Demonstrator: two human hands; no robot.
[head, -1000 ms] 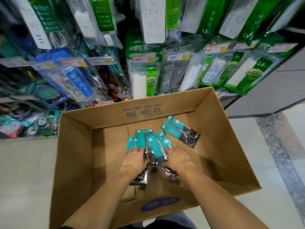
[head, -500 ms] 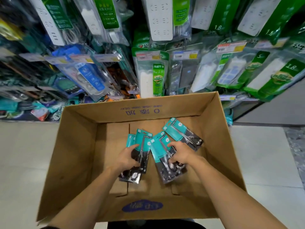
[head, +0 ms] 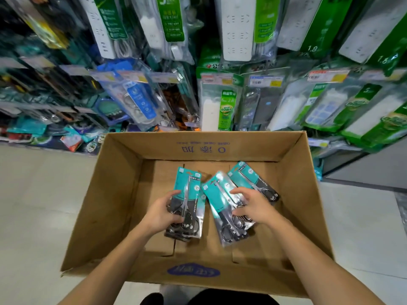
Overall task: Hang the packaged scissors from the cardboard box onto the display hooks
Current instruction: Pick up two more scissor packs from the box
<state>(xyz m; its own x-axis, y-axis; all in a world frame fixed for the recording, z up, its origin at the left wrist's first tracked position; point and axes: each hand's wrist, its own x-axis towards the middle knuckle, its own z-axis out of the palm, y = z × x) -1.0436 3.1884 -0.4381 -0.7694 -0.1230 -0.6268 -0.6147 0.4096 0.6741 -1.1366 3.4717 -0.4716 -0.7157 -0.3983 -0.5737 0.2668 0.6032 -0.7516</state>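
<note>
An open cardboard box point(head: 114, 194) sits on the floor below me. Inside lie teal-carded scissors packs in three groups. My left hand point(head: 160, 213) grips the left stack of scissors packs point(head: 189, 194), thumb on top, fingers under its left edge. My right hand point(head: 251, 205) rests fingers-down on the middle stack of scissors packs point(head: 217, 194), which is fanned out; whether it grips them I cannot tell. One more scissors pack point(head: 248, 176) lies behind my right hand, toward the far right corner. Display hooks point(head: 141, 73) with price tags stick out above the box.
Packaged power strips point(head: 236, 27) and other hanging goods fill the rack right behind the box. Low shelf goods point(head: 72, 139) sit at the left. Pale floor tiles point(head: 33, 205) lie on both sides of the box.
The bunched pile has been split into two stacks: my left hand pulled one to the left, my right hand drew the other to the right. The view tilted and shifted left.
</note>
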